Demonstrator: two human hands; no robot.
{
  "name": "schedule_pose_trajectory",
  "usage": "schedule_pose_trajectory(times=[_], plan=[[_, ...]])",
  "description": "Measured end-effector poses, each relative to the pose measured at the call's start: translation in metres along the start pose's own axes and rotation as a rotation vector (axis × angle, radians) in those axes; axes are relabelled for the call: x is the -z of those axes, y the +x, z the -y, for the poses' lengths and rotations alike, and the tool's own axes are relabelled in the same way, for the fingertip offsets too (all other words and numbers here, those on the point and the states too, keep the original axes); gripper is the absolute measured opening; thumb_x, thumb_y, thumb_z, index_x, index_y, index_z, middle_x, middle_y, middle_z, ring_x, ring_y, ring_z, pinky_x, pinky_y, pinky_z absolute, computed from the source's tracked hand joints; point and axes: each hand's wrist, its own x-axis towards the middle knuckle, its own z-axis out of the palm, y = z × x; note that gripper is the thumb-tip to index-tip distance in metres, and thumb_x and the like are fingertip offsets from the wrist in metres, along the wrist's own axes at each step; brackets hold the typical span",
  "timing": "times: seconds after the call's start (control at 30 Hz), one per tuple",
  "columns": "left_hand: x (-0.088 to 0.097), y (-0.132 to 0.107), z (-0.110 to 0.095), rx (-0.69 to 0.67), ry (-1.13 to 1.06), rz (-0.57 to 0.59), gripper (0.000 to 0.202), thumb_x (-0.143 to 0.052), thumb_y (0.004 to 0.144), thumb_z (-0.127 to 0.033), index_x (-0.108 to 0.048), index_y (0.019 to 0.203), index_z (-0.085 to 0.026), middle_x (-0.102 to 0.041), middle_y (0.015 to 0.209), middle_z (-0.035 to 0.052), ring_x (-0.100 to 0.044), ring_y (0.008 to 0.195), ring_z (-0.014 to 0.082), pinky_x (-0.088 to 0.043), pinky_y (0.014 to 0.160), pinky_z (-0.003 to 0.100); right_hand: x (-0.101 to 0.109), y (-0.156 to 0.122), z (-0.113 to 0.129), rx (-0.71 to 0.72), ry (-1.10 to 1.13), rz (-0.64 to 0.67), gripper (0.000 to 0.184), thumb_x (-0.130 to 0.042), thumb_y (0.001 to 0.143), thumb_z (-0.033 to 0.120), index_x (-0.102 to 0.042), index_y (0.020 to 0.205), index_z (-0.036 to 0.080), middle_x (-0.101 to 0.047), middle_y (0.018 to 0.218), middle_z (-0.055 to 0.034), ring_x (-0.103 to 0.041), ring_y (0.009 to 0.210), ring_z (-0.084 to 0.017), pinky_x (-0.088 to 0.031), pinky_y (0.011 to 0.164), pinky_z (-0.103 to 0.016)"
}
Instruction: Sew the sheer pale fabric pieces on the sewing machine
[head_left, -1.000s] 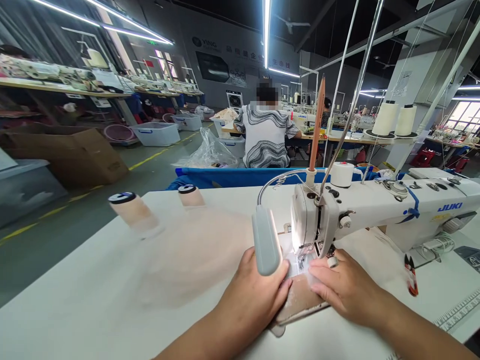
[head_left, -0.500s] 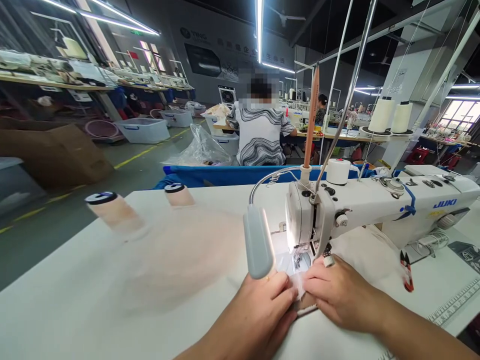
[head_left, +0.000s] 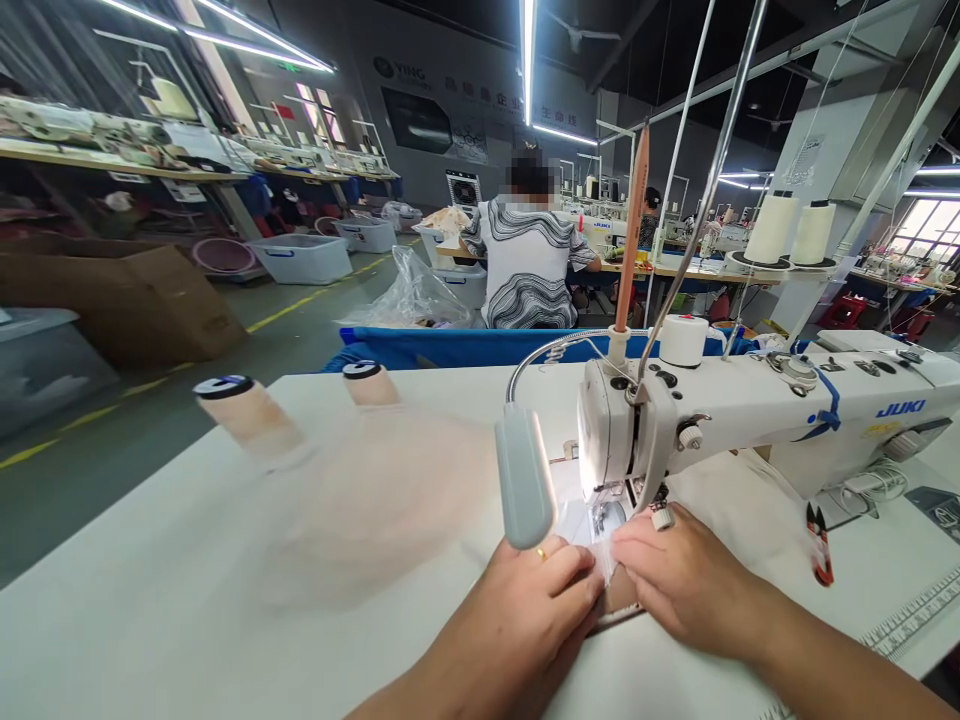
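Observation:
Pale, see-through fabric point(head_left: 409, 500) lies spread over the left of the table and runs to the white sewing machine point(head_left: 720, 400). Just in front of the presser foot point(head_left: 602, 517), my left hand point(head_left: 532, 605) pinches the fabric's edge, fingers closed and bent. Facing it, my right hand point(head_left: 682, 585) is closed on the same edge, its fingertips close beside the foot. Between the two hands a short strip of the fabric shows over a brown patch on the machine bed. The undersides of my fingers are hidden.
A grey lamp point(head_left: 523, 480) hangs right above my left hand. Two peach thread cones point(head_left: 244, 412) stand at the table's far left. Red-handled snips point(head_left: 820, 550) and a ruler strip point(head_left: 911, 615) lie on the right. A person point(head_left: 529, 260) sits at another table ahead.
The whole view has shifted slightly, so the scene sits a little further right. Both hands keep their hold on the fabric at the presser foot, with hardly any movement.

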Motion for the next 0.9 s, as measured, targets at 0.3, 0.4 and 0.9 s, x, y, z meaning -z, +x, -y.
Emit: schedule_pose_trajectory(times=[0.3,0.4,0.9], plan=[[-0.007,-0.001,-0.001,-0.043,0.069,-0.029,0.036,-0.038,0.103,-0.006,-0.067,0.087,-0.021,-0.068,0.078,0.0026,-0.060,0.067,0.0210,-0.041,0.070,0.041,-0.003,0.001,0.001,-0.016,-0.040,-0.022,0.028,-0.058,0.094,0.004,-0.070,0.113,0.021,-0.076,0.119,-0.0073,-0.060,0.098,-0.026,-0.052,0.089,-0.039],[-0.008,0.004,0.004,-0.056,0.078,-0.081,0.039,-0.036,0.103,-0.004,-0.069,0.088,-0.020,-0.070,0.077,0.0032,-0.059,0.064,0.0202,-0.043,0.069,0.041,-0.003,0.004,0.002,-0.039,-0.050,-0.057,0.027,-0.058,0.092,0.003,-0.070,0.108,0.021,-0.077,0.125,-0.0056,-0.060,0.094,-0.026,-0.053,0.085,-0.038],[-0.030,0.002,0.027,0.019,0.094,-0.105,0.032,-0.045,0.104,-0.012,-0.074,0.096,-0.023,-0.075,0.088,0.0062,-0.067,0.073,0.0227,-0.054,0.080,0.041,0.002,0.018,0.008,-0.202,-0.031,-0.062,0.031,-0.057,0.100,0.014,-0.075,0.124,0.022,-0.073,0.142,-0.0103,-0.069,0.122,-0.030,-0.060,0.100,-0.042]])
